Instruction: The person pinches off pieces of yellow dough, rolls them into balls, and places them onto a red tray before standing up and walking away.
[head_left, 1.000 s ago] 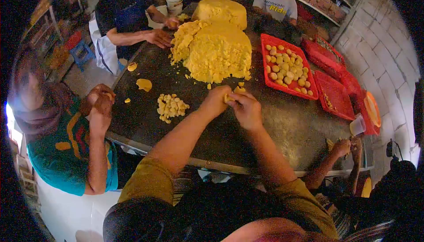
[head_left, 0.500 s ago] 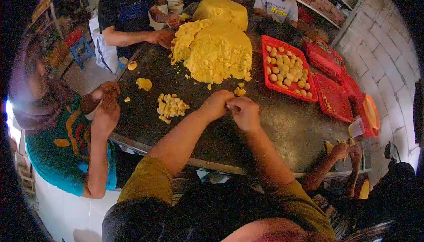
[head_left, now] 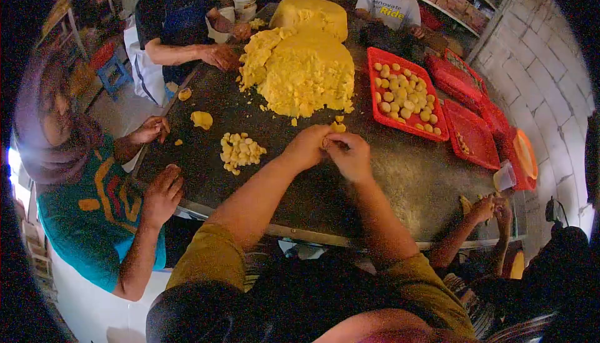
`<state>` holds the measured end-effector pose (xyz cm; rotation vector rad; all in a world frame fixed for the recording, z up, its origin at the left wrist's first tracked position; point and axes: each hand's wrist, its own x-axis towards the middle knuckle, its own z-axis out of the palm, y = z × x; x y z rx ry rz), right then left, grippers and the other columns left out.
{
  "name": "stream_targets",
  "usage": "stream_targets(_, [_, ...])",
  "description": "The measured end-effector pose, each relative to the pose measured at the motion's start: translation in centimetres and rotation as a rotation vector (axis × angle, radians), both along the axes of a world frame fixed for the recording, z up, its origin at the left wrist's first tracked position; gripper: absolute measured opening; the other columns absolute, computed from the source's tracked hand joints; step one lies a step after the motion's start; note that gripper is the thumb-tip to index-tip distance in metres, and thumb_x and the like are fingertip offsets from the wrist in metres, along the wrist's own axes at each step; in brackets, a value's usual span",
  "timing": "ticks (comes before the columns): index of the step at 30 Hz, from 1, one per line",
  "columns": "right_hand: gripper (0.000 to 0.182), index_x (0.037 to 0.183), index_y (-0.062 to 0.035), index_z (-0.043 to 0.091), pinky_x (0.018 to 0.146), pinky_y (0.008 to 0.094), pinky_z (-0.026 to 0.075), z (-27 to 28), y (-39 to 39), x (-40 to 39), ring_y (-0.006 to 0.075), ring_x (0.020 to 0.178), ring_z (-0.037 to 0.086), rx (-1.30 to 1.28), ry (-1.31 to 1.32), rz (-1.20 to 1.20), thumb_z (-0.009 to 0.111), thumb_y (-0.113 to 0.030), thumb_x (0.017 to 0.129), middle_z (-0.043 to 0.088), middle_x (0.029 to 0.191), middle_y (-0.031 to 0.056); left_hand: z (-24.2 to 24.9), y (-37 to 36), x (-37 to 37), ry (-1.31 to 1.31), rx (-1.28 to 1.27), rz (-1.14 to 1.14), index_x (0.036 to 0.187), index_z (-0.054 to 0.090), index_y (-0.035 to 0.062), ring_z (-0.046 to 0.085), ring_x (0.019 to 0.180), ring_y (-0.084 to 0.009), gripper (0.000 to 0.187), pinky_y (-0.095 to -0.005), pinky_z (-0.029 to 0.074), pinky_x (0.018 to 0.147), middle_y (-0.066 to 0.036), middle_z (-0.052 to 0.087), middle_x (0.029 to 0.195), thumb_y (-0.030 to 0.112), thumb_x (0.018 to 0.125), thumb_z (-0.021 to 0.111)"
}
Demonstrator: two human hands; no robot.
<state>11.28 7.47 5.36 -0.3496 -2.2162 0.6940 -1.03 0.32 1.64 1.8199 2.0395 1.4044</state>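
Note:
My left hand (head_left: 306, 149) and my right hand (head_left: 349, 159) meet over the dark table, fingers curled and fingertips pressed together. Whatever they pinch is hidden by the fingers. Just beyond them lies a small piece of yellow dough (head_left: 338, 126). A big crumbly mound of yellow dough (head_left: 306, 77) rises farther back, with a smoother block (head_left: 311, 18) behind it. Left of my left forearm sits a pile of small pale balls (head_left: 241, 153).
A red tray (head_left: 379, 113) of round dough balls stands to the right, beside more red trays (head_left: 469, 131) and a clear cup (head_left: 504, 178). Co-workers' hands are at the left (head_left: 165, 196), far side (head_left: 220, 56) and lower right (head_left: 484, 208). A dough lump (head_left: 201, 120) lies left.
My hands stay close together in nearly the same spot, with the right fingers slightly shifted. The left co-worker's hands have moved apart, one lower towards the table edge. The view has shifted slightly.

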Motion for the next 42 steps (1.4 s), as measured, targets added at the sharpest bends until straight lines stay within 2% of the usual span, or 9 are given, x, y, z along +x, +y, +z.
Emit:
stream_targets(4, [0.013, 0.078, -0.0046, 0.064, 0.067, 0.032, 0.046, 0.4, -0.3, 0.1, 0.0247, 0.07, 0.059, -0.313, -0.056, 0.081, 0.067, -0.008, 0.066, 0.062, 0.074, 0.0097, -0.4, -0.2, -0.4, -0.012, -0.043, 0.01, 0.081, 0.056, 0.0037, 0.054, 0.082, -0.0353, 0.02, -0.0401, 0.043, 0.071, -0.017, 0.057, 0.085, -0.001, 0.062, 0.056])
stream_targets(6, [0.016, 0.081, -0.0044, 0.065, 0.067, 0.0282, 0.046, 0.4, -0.3, 0.1, 0.0185, 0.071, 0.059, 0.317, -0.176, 0.015, 0.069, -0.01, 0.066, 0.064, 0.077, 0.0088, -0.2, -0.2, -0.5, -0.017, -0.118, -0.03, 0.082, 0.056, 0.0035, 0.055, 0.082, -0.0353, 0.021, -0.0403, 0.044, 0.07, -0.017, 0.057, 0.086, 0.0, 0.062, 0.056])
stream_targets(7, [0.016, 0.081, -0.0044, 0.065, 0.067, 0.0282, 0.046, 0.3, -0.1, 0.1, 0.0185, 0.071, 0.059, 0.318, -0.174, 0.015, 0.069, -0.01, 0.066, 0.064, 0.077, 0.0088, -0.3, -0.2, -0.3, -0.024, -0.1, -0.036, 0.083, 0.056, 0.0037, 0.055, 0.081, -0.0346, 0.022, -0.0397, 0.044, 0.07, -0.016, 0.058, 0.086, 0.0, 0.062, 0.057])
stream_targets(13, [0.017, 0.081, -0.008, 0.066, 0.074, 0.0326, 0.046, -0.3, 1.5, 0.2, 0.0236, 0.077, 0.059, -0.378, -0.099, 0.068, 0.067, -0.022, 0.071, 0.063, 0.075, 0.0092, 1.5, -0.6, 1.0, -0.201, 0.048, -0.075, 0.086, 0.055, 0.0048, 0.057, 0.079, -0.0304, 0.028, -0.0369, 0.046, 0.069, -0.013, 0.058, 0.083, 0.003, 0.059, 0.063])
stream_targets(21, [0.02, 0.081, -0.0018, 0.066, 0.074, 0.0302, 0.044, -0.2, -0.4, -0.3, 0.0243, 0.088, 0.055, 0.308, -0.097, -0.015, 0.067, -0.02, 0.073, 0.054, 0.104, 0.0127, -0.2, -0.3, -0.2, -0.175, -0.027, 0.063, 0.08, 0.052, 0.0053, 0.056, 0.073, -0.0265, 0.019, -0.0335, 0.045, 0.063, -0.011, 0.057, 0.078, 0.006, 0.062, 0.059])
stream_targets(31, [0.02, 0.091, -0.0047, 0.065, 0.082, 0.0318, 0.041, -2.5, 0.7, -1.0, 0.0229, 0.094, 0.053, 0.244, -0.132, 0.085, 0.063, -0.02, 0.077, 0.053, 0.107, 0.0117, -2.0, 0.7, -0.8, -0.291, 0.068, 0.035, 0.079, 0.051, 0.0055, 0.055, 0.068, -0.0221, 0.014, -0.032, 0.045, 0.061, -0.009, 0.056, 0.074, 0.007, 0.068, 0.06])
stream_targets(33, [0.022, 0.092, -0.0043, 0.064, 0.081, 0.0311, 0.041, -1.8, 1.4, -0.9, 0.0219, 0.092, 0.054, -0.335, -0.105, 0.19, 0.061, -0.022, 0.079, 0.054, 0.106, 0.0113, -1.0, 0.6, -0.2, -0.167, 0.109, 0.063, 0.08, 0.053, 0.005, 0.056, 0.07, -0.0215, 0.014, -0.0318, 0.045, 0.062, -0.009, 0.057, 0.075, 0.008, 0.069, 0.06])
stream_targets(37, [0.026, 0.091, -0.0052, 0.063, 0.088, 0.037, 0.039, -0.5, 2.7, -0.1, 0.0308, 0.099, 0.051, -0.86, -0.068, 0.164, 0.056, -0.028, 0.08, 0.054, 0.11, 0.0166, -0.5, 0.6, 0.0, -0.272, 0.102, 0.079, 0.087, 0.057, 0.0045, 0.057, 0.073, -0.0245, 0.016, -0.0326, 0.046, 0.066, -0.011, 0.06, 0.082, 0.015, 0.074, 0.06])
stream_targets(42, [0.019, 0.093, -0.0062, 0.062, 0.081, 0.037, 0.044, -3.8, 3.1, -1.6, 0.0318, 0.084, 0.058, 0.6, -0.148, -0.161, 0.052, -0.013, 0.078, 0.061, 0.094, 0.0137, 1.1, 0.0, -0.7, -0.468, -0.019, 0.181, 0.097, 0.056, 0.003, 0.057, 0.08, -0.0211, 0.039, -0.0321, 0.045, 0.071, -0.011, 0.059, 0.089, 0.038, 0.081, 0.056])
